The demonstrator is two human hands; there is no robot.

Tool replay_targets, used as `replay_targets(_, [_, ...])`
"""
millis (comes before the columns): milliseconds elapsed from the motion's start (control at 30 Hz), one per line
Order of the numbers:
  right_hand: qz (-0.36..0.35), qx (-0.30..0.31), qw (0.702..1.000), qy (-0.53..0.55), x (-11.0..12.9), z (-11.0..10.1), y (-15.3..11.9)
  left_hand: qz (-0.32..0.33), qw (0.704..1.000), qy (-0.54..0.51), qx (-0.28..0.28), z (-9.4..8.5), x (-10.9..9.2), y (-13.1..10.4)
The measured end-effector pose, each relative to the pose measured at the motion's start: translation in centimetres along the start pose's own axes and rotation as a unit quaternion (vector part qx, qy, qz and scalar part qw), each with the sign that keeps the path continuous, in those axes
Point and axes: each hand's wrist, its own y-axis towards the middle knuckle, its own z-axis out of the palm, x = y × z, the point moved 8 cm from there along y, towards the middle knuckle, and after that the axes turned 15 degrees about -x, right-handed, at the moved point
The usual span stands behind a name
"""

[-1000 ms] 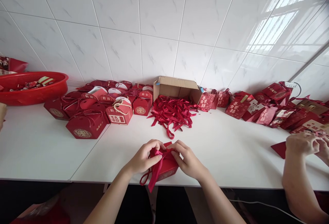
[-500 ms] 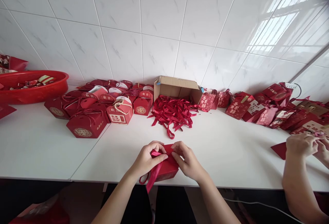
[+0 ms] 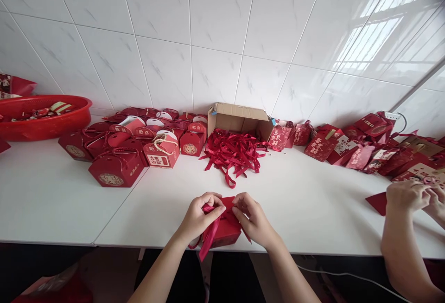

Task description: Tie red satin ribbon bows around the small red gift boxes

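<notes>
At the table's front edge lies a red gift box (image 3: 225, 234), between my two hands. My left hand (image 3: 202, 215) pinches a red ribbon (image 3: 210, 238), whose loose end hangs down over the box's left side. A twisted red cord (image 3: 194, 243) shows beside it, under my left hand. Over the box's right part, my right hand (image 3: 253, 217) has thumb and fingertips closed on the ribbon too, and a dark red end sticks out below it. My fingers partly hide where the ribbon crosses the box top.
Ahead, a pile of red ribbons (image 3: 236, 152) spills from a cardboard box (image 3: 243, 112). Several red gift boxes (image 3: 116, 166) stand left; more packets (image 3: 323, 143) lie right. A red basin (image 3: 45, 124) is far left. At far right are another person's hands (image 3: 408, 196).
A ribbon end now shows below my right hand, at the box's right side. Both hands stay in nearly the same place; the view has shifted very slightly.
</notes>
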Motion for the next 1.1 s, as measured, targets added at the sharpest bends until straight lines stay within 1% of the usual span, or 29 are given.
replay_targets(200, [-0.017,-0.036,0.999,0.014,0.3,-0.6,0.0,-0.007,1.000,0.000,0.017,0.2,-0.1,-0.2])
replay_targets(400, [-0.034,-0.081,0.996,-0.001,0.0,-1.6,0.2,-0.014,0.999,0.000,0.034,0.7,0.0,-0.2])
replay_targets(567, [-0.038,-0.083,0.996,-0.015,-0.2,-1.7,0.1,-0.026,0.998,0.006,0.049,0.5,-0.1,-0.1])
replay_targets(733, [-0.053,-0.084,0.995,-0.023,0.0,-2.0,-0.1,-0.013,0.996,0.004,0.089,0.2,-0.7,-0.4])
replay_targets(800, [-0.069,-0.080,0.994,-0.036,0.2,-2.2,-0.1,-0.020,0.996,-0.004,0.091,0.2,-0.7,-0.4])
replay_targets(967, [-0.138,-0.043,0.985,-0.089,1.0,-2.1,-0.3,-0.014,0.999,0.020,0.041,0.4,-0.7,-0.3])
replay_targets(1100, [-0.208,-0.063,0.968,-0.123,1.9,-2.2,-0.4,-0.011,0.999,0.013,0.043,0.8,-0.8,-0.3])
